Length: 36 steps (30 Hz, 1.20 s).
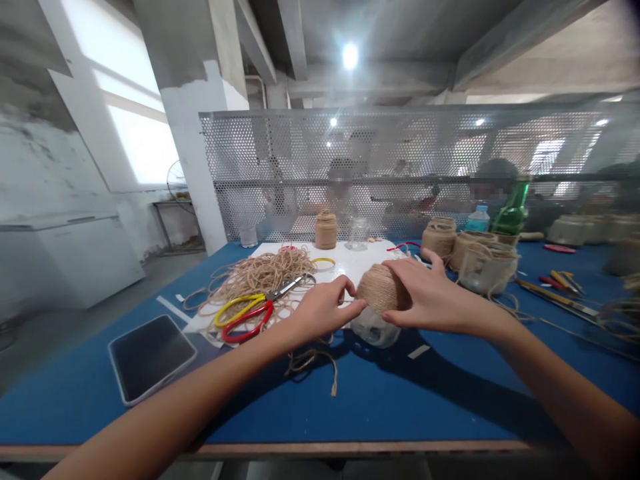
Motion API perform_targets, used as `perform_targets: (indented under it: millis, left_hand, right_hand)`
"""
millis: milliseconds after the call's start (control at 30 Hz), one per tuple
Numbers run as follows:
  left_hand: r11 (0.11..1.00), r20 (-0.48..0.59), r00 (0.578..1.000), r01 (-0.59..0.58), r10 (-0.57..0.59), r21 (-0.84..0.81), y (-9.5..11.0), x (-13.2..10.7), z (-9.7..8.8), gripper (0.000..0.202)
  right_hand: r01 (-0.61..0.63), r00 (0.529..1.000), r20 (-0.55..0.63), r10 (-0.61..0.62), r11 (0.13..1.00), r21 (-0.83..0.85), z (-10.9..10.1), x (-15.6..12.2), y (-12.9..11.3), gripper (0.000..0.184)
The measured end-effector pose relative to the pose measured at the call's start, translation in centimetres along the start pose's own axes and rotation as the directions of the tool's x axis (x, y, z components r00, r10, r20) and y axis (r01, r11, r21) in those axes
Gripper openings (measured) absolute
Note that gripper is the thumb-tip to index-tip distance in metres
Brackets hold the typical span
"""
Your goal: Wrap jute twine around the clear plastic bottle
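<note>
A glass jar (pixel 381 293), partly wound in brown jute twine, rests on the blue table with its bare, clear part toward me. My right hand (pixel 425 293) grips it from the right, thumb low and fingers over the top. At its left side is my left hand (pixel 330 303), thumb and forefinger drawn together on what looks like a thin strand of twine. A tangled heap of twine (pixel 270 270) lies left of the jar. Scissors (pixel 270 297) with yellow and red handles lie against the heap, near my left wrist. A loose twine end (pixel 334 380) lies in front.
A phone (pixel 153 357) lies at the left. Behind stand a wrapped jar (pixel 326 231) and a clear jar (pixel 358 235). More jars (pixel 485 267), a green bottle (pixel 513 210) and tools (pixel 557 297) are at the right. A perforated metal screen (pixel 300 147) borders the table's back.
</note>
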<state>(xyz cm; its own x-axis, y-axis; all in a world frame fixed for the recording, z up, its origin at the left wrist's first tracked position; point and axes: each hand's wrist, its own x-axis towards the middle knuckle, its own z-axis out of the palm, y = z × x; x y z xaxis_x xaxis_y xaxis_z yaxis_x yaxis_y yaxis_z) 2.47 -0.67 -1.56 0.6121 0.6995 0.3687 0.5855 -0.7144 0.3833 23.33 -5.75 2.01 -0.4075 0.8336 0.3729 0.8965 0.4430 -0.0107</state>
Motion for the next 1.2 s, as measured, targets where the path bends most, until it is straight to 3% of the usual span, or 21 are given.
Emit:
perform_targets:
  millis: [267,433,600,800,933,1067,1200]
  left_hand:
    - [0.997,0.033,0.998,-0.047,0.045,0.055,-0.1,-0.2,-0.4,0.035]
    - [0.989,0.032,0.994,-0.110,0.107,0.103,-1.1,0.2,-0.9,0.040]
    - [0.996,0.094,0.991,-0.092,0.092,-0.008,-2.0,0.8,-0.6,0.044]
    - [0.991,0.123,0.990,-0.056,0.072,-0.125,-1.3,0.7,-0.1,0.044]
    - [0.992,0.092,0.995,-0.034,0.045,-0.119,-0.8,0.5,0.1,0.045]
    - [0.998,0.044,0.999,-0.023,0.025,-0.060,0.0,0.2,0.5,0.046]
    - [1.000,0.000,1.000,-0.011,0.011,0.021,0.6,-0.2,0.6,0.047]
  right_hand:
    - [-0.035,0.999,0.036,0.033,0.999,0.040,-0.1,0.1,-0.1,0.050]
    - [-0.056,0.995,0.086,0.049,0.994,0.089,-0.3,0.0,0.0,0.055]
    - [-0.029,0.995,0.103,0.017,0.993,0.119,0.2,0.0,0.5,0.059]
    - [-0.058,0.986,0.167,0.023,0.977,0.204,-0.5,0.0,1.0,0.071]
    - [-0.177,0.976,0.186,0.118,0.921,0.346,-0.9,1.0,0.8,0.046]
    - [-0.248,0.969,0.093,0.230,0.871,0.425,-0.1,2.1,0.9,0.045]
    - [-0.246,0.969,0.108,0.223,0.807,0.537,0.3,2.1,1.0,0.039]
